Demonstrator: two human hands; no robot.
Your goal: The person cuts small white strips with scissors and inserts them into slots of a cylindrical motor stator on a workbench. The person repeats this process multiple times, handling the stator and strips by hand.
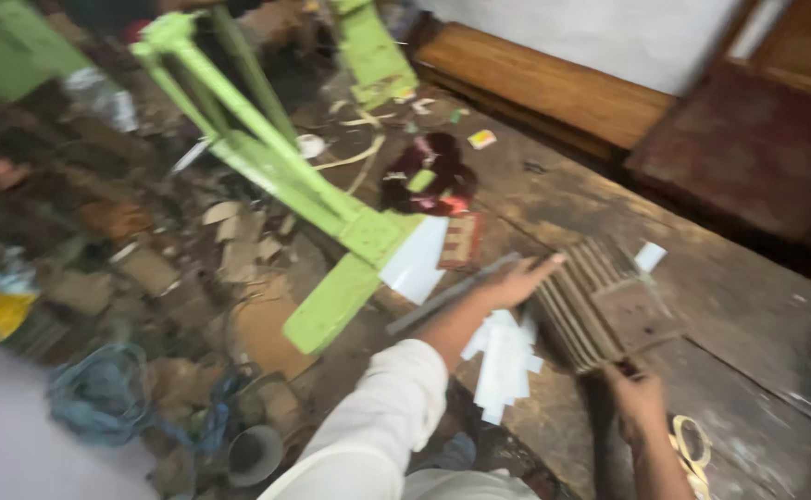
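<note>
My left hand (517,281) reaches forward in a white sleeve, fingers stretched flat, touching the left edge of a row of brown cardboard pieces (577,306) on the wooden floor. A long grey metal strip (452,294) lies just beside its fingers. My right hand (635,396) grips the near edge of a brown cardboard sheet (637,319) that lies on the row. White paper pieces (503,361) are piled under my left forearm. The picture is blurred by motion.
A light green metal press frame (276,167) slants across the left, with a white sheet (417,259) at its foot. Cardboard scraps (239,241), a blue bag (100,389) and a small cup (253,454) litter the left. A tape roll (692,443) lies at the right.
</note>
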